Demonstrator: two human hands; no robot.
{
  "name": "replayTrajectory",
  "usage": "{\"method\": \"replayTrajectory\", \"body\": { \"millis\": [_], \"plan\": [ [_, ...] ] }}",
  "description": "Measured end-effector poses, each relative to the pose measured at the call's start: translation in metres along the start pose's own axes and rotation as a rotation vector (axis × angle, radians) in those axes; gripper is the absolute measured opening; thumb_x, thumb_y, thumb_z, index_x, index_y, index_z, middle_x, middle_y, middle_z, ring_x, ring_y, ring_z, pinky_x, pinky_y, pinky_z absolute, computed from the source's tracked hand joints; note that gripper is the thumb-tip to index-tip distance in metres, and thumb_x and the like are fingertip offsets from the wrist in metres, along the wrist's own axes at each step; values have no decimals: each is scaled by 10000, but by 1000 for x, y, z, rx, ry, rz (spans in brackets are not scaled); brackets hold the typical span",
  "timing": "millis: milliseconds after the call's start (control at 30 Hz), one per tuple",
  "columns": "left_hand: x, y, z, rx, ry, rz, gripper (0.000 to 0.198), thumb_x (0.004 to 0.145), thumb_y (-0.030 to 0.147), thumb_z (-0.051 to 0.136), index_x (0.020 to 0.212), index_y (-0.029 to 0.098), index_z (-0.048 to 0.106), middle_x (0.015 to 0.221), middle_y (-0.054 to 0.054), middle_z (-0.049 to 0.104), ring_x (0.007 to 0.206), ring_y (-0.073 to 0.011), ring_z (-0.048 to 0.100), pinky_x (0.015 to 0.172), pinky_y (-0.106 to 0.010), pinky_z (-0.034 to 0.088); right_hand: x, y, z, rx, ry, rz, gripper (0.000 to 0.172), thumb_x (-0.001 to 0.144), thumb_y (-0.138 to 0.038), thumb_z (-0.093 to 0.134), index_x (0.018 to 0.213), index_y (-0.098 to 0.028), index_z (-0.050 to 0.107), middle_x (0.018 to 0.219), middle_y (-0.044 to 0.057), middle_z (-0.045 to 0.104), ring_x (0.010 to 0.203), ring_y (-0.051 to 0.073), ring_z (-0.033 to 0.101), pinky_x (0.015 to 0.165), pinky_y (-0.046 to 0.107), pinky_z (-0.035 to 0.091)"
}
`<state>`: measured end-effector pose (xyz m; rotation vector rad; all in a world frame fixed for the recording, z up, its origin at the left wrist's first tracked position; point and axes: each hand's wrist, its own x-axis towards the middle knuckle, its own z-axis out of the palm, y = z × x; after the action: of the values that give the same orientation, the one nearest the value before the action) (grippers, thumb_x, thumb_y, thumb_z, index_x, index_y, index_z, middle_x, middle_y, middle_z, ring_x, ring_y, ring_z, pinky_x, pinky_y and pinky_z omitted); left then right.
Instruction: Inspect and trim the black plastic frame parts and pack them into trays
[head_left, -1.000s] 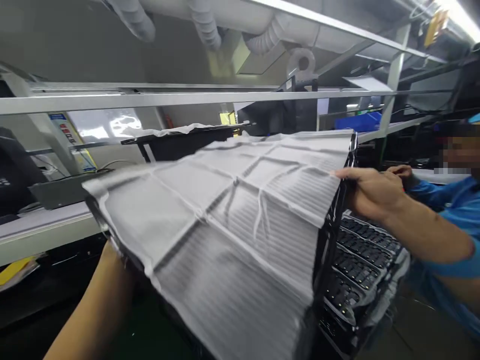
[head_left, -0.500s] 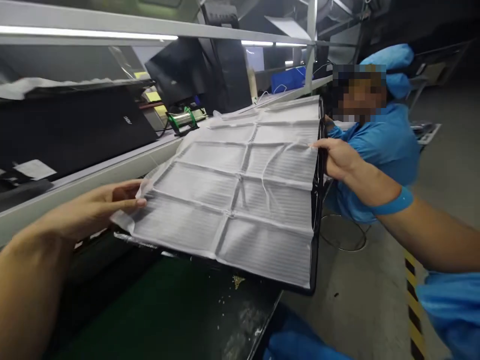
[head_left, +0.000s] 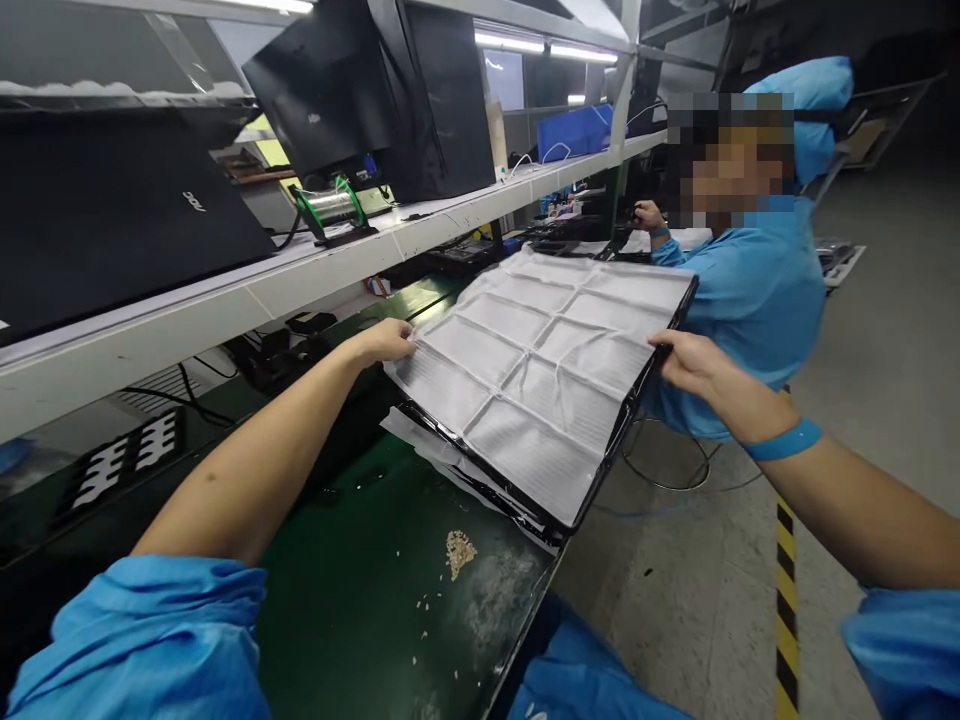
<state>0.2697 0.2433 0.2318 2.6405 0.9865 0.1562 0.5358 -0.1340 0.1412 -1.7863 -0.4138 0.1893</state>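
Observation:
A flat black-edged panel (head_left: 525, 350), its top covered by a creased white protective sheet, is held tilted over the green bench. My left hand (head_left: 386, 342) is closed on its left edge, the fingertips hidden under the sheet. On the opposite edge, my right hand (head_left: 694, 365) grips with the thumb on top and the fingers beneath. Below the panel's near edge, more white sheeting (head_left: 431, 445) and dark layers stick out, close under it. I cannot tell whether the panel touches them.
A green bench (head_left: 337, 600) bears a small pile of pale grains (head_left: 459, 552). Above runs a white shelf (head_left: 225, 310) with dark monitors (head_left: 322, 90) and a wire spool (head_left: 330, 205). A co-worker in blue (head_left: 765, 300) is beyond the panel. Striped tape (head_left: 785, 600) marks the floor.
The panel has gone down and away from me, with both hands still on it. The left arm reaches farther forward. White sheeting and dark layers now show beneath the panel.

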Motion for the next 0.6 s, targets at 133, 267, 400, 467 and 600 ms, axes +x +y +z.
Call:
{"method": "replayTrajectory", "body": {
  "millis": [133,267,400,467,600],
  "plan": [
    [10,-26,22,33,-3,-20,397,636,220,711,1019,154,791,1012,-74,830,984,-257,774,829,-234,599,14,23,9,-49,-12,149,138,1031,-273,676,977,-147,672,796,2,690,637,136,668,574,268,600],
    [1,-48,34,54,-36,-37,466,662,232,715,1115,148,787,982,-74,837,930,-259,791,789,-246,607,29,35,13,-216,-25,194,205,1055,-339,689,1120,-144,694,962,24,718,720,131,685,625,267,606],
    [-10,-64,45,82,-59,-40,460,692,197,692,1139,150,785,989,-80,843,940,-262,797,801,-257,604,40,40,17,-403,-24,160,235,1044,-340,699,1188,-154,694,1086,60,738,869,180,725,779,357,637],
    [-14,-69,50,103,-66,-38,443,707,180,691,1140,156,785,1030,-90,843,974,-272,796,826,-267,600,44,43,17,-472,-9,139,253,983,-303,757,1163,-137,692,991,64,747,851,218,740,805,387,623],
    [-20,-75,57,141,-101,-29,365,771,201,741,1134,188,783,1094,-88,833,1061,-283,785,876,-275,592,53,48,13,-529,38,103,462,795,-224,870,1195,-120,663,861,122,742,824,355,768,816,456,598]
  ]
}}
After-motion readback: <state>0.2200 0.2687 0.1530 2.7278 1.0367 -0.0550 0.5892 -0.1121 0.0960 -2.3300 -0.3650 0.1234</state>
